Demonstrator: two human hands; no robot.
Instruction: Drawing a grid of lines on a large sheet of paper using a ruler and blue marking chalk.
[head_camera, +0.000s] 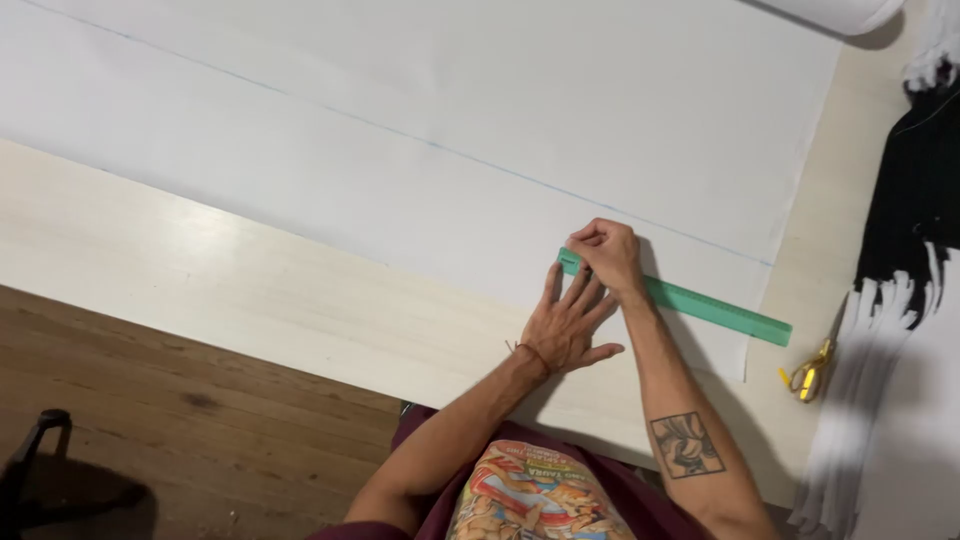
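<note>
A green ruler (715, 308) lies flat on a wide sheet of white fabric (420, 130) spread over a pale wooden table (200, 280). My left hand (566, 325) rests flat with fingers spread on the fabric, its fingertips at the ruler's left end. My right hand (606, 255) is curled closed at that same left end, fingers pinched as if on a small marking tool, which I cannot make out. A thin blue line (400, 132) runs across the fabric above the ruler.
Gold-handled scissors (812, 372) lie on the table right of the ruler. A stack of white and black fabric pieces (905, 330) fills the right side. A white roll (840, 12) sits top right. Brown wooden floor (200, 430) shows below the table edge.
</note>
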